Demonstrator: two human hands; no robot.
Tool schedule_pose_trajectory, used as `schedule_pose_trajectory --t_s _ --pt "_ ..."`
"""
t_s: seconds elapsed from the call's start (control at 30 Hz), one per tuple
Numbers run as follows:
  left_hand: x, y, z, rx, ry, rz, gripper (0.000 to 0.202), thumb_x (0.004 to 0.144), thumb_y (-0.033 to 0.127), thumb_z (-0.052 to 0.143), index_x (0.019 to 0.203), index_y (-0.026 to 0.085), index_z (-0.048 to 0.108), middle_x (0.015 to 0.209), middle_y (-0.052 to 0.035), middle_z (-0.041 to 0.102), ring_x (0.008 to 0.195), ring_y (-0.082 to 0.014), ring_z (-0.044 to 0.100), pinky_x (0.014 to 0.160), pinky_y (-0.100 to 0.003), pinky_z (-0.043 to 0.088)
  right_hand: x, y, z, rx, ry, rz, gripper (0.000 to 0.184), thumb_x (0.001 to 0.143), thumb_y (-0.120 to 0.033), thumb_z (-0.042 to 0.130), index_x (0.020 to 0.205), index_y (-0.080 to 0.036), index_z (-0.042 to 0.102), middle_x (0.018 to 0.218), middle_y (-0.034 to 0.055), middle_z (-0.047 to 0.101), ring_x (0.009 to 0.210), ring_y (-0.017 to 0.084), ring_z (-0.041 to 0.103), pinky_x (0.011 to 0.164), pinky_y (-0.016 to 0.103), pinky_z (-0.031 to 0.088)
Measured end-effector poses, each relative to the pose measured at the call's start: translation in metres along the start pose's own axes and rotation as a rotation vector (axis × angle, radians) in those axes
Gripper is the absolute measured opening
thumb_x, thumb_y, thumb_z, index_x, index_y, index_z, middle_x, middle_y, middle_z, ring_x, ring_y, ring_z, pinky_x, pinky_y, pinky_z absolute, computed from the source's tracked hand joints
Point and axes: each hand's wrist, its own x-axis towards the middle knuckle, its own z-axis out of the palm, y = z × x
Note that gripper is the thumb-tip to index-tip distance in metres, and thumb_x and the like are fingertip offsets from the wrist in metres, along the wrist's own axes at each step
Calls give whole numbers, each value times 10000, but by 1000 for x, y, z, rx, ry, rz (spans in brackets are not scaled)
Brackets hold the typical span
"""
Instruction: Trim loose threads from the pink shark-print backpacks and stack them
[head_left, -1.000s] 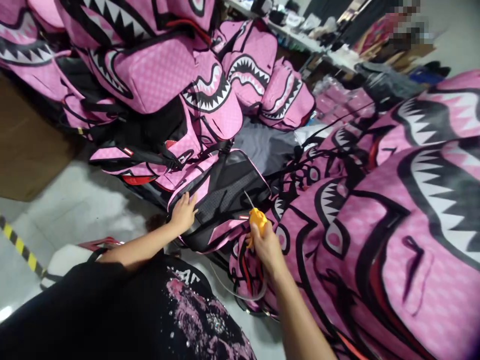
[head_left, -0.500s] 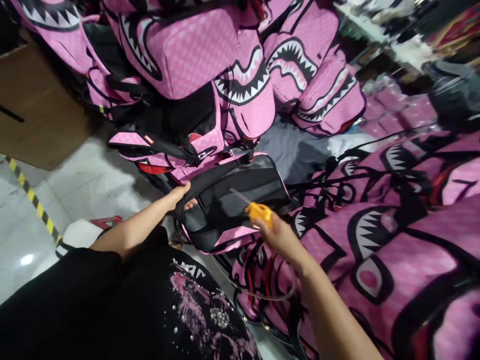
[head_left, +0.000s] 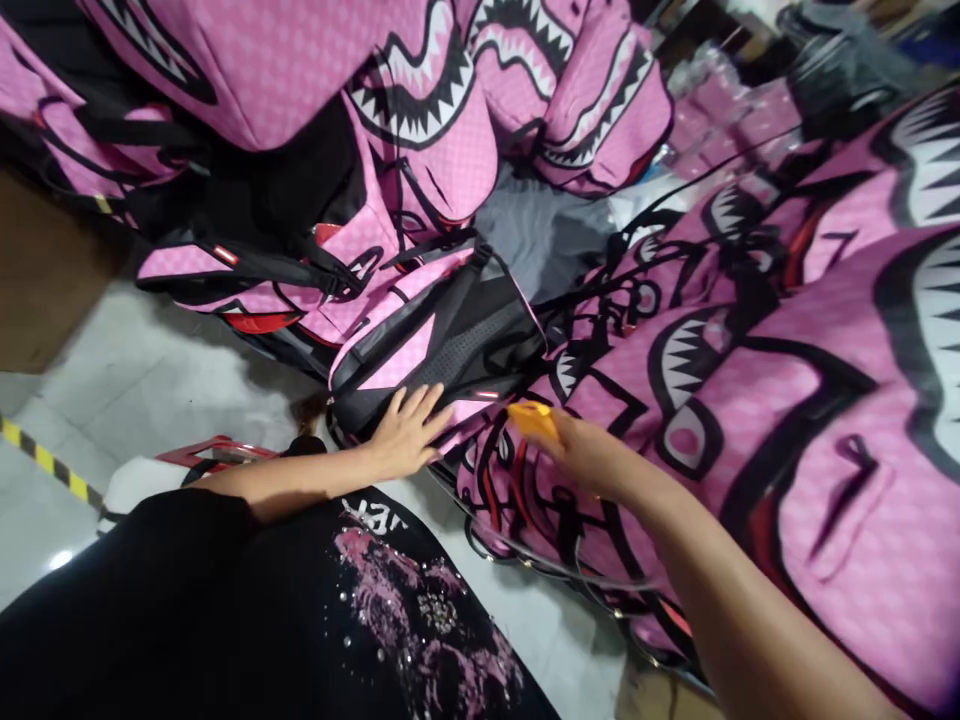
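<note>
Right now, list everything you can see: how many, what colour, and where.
Near backpack: one, black and pink, centre
Other shark-print backpacks: many, mostly pink, heaped behind and right
Wrapped packs: several, pink, upper right
Fabric: count unclear, dark grey, behind near backpack
Blurred goods: count unclear, mostly dark, top right
Cardboard-like pieces: two, brown, left edge and bottom
Striped tape: one, yellow-black, floor at left
Orange tool: one, orange, in right grip
Shirt: one, black with pink print, bottom
Left grip: one, bare, against near backpack
Right grip: one, bare, right of centre
</note>
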Motion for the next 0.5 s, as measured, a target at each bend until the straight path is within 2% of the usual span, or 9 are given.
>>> schedule_pose_trajectory --t_s 0.03,0.1,0.17,0.23,0.3,0.33,0.4,0.43,0.5 --pt "1 8 9 -10 -76 0 865 817 442 704 1547 232 290 1644 -200 122 1491 -396 190 1151 -576 234 -6 3 1 12 -28 -20 397 970 -399 490 1208 -95 583 969 163 735 889 269 710 724 294 483" --pt "3 16 25 -18 -185 -79 881 796 338 729 1549 220 286 1633 -208 168 1467 -401 256 1125 -572 288 -20 10 7 -12 52 80 421 967 -408 483 1209 -76 576 932 178 731 837 281 708 687 306 476" --pt "6 16 33 -103 -154 -168 733 840 225 658 1513 212 369 1607 -204 259 1426 -379 344 1092 -546 352 -36 19 15 18 108 174 441 952 -424 494 1208 -74 575 868 166 727 764 280 700 652 312 473" --pt "8 7 28 -377 -51 -246 541 899 215 566 1434 211 486 1526 -185 424 1340 -331 469 1027 -474 441 -51 26 25 175 3 84 416 936 -443 507 1189 -127 600 805 98 723 697 239 686 632 290 477" --pt "9 -7 16 -823 -27 -415 405 958 316 480 1337 201 566 1313 -174 629 1124 -276 634 853 -377 536 -58 29 32 305 -73 49 416 930 -465 498 1176 -151 613 752 61 709 653 217 671 605 275 476" --pt "10 -15 9 -1056 -54 -537 396 977 376 438 1301 196 576 1177 -164 697 975 -247 685 739 -333 548 -58 28 35 312 -22 98 437 933 -470 485 1188 -136 607 755 72 708 659 225 671 597 278 473" --pt "11 -26 -3 -1410 -124 -793 413 997 448 365 1258 195 560 969 -134 741 712 -190 683 560 -264 496 -52 20 37 247 187 258 487 944 -459 460 1222 -75 572 815 133 713 719 259 683 601 291 465" --pt "12 -28 -7 -1495 -146 -889 415 1001 461 345 1247 198 551 925 -123 741 642 -171 660 523 -248 468 -47 15 37 216 254 299 493 950 -448 454 1227 -55 560 845 158 713 745 269 686 607 293 461" --pt "13 -26 -8 -1454 -110 -948 394 1006 443 346 1247 211 553 927 -107 735 628 -153 639 542 -250 468 -41 2 35 225 182 187 447 953 -425 468 1219 -79 565 885 156 719 764 256 692 625 279 459"
